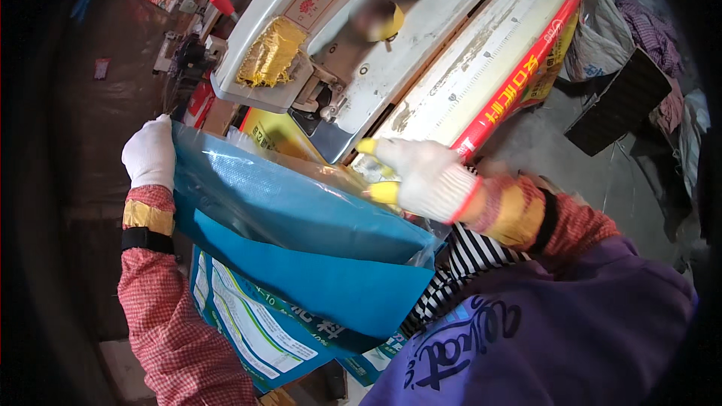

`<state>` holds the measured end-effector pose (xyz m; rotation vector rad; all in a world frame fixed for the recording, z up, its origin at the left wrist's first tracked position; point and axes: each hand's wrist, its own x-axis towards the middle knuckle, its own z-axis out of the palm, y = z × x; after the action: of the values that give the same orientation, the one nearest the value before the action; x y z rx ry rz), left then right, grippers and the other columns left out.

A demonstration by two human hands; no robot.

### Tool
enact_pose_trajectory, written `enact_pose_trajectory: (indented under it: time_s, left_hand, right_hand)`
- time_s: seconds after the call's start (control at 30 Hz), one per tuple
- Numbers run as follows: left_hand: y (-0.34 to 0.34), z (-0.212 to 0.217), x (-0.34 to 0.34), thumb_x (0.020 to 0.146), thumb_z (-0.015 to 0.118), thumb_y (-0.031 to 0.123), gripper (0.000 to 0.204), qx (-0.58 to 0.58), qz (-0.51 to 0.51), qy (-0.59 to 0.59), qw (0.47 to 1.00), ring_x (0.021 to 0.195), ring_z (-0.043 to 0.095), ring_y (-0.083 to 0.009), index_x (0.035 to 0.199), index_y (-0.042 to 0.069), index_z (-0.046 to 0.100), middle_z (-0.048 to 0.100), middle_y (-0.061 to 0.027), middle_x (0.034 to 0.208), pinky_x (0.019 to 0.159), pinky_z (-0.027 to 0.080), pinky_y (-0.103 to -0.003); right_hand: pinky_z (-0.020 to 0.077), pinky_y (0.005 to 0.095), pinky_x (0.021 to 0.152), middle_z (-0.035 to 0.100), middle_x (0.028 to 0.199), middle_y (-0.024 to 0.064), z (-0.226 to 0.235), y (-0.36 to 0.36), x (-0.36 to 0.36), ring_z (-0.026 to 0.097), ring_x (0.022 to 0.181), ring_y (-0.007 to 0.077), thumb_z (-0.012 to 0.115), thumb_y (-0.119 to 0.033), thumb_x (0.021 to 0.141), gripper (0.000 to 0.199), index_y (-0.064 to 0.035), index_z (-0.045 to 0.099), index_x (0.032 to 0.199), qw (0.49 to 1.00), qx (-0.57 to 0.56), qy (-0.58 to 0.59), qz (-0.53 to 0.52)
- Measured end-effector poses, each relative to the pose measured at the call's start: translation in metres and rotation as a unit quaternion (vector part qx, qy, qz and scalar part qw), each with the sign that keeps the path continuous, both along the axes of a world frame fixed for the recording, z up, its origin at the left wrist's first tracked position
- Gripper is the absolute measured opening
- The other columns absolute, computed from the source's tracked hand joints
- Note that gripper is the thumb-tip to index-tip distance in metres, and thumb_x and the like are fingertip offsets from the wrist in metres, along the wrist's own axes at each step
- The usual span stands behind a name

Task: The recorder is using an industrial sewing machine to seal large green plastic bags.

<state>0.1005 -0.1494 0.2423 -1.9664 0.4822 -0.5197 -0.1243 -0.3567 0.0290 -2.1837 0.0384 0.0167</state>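
Note:
A large blue plastic bag (293,263) with a clear inner liner (301,195) hangs in front of me, its mouth toward the sewing machine (301,45). My left hand (153,152), in a white glove, is closed on the bag's upper left corner; its fingertips are mostly hidden. Above the bag's right part is my right hand (429,177), in a white glove with yellow fingertips. Its fingers are spread and slightly blurred, with nothing visible between them. Printed white and green panels show on the bag's lower part.
The machine stands on a worn pale table (444,98) with scale marks and a red and yellow strip (519,68) along its edge. A yellow cloth (272,53) is wrapped on the machine head. A dark flat board (618,101) and sacks (598,37) lie to the right.

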Motion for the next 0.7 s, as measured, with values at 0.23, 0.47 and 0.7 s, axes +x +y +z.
enact_pose_trajectory:
  time_s: [0.23,0.47,0.7]
  left_hand:
    - [0.002,0.002,-0.007,0.092,0.046,0.013,0.019,-0.002,-0.03,0.009,1.0,0.086,0.069,-0.0294,0.102,0.014,0.062,0.068,-0.0103,0.095,0.07,0.055,-0.041]
    - [-0.001,-0.007,-0.011,0.092,0.045,0.013,0.02,-0.018,-0.032,0.028,0.999,0.089,0.068,-0.0305,0.104,0.014,0.062,0.068,-0.0121,0.096,0.073,0.054,-0.041]
    - [0.037,0.027,0.05,0.086,0.055,0.008,0.031,-0.161,0.076,0.178,0.968,0.097,0.06,-0.0412,0.116,0.009,0.06,0.064,-0.0221,0.102,0.083,0.049,-0.044]
  right_hand:
    - [0.0513,0.0374,0.073,0.068,0.093,0.0163,0.006,0.011,0.025,0.066,0.083,0.0266,0.067,-0.032,0.085,0.054,-0.007,0.051,0.131,0.957,0.223,0.14,0.122]
    - [0.0468,0.035,0.045,0.065,0.082,0.0168,-0.013,0.041,0.036,0.06,0.057,0.025,0.058,-0.031,0.092,0.039,-0.0022,0.054,0.118,0.745,0.561,0.352,0.076]
    - [0.052,0.0433,0.073,0.063,0.101,0.0176,0.0,0.051,0.044,0.064,0.086,0.0342,0.059,-0.034,0.085,0.033,-0.0055,0.064,0.101,0.967,-0.003,-0.01,0.255]
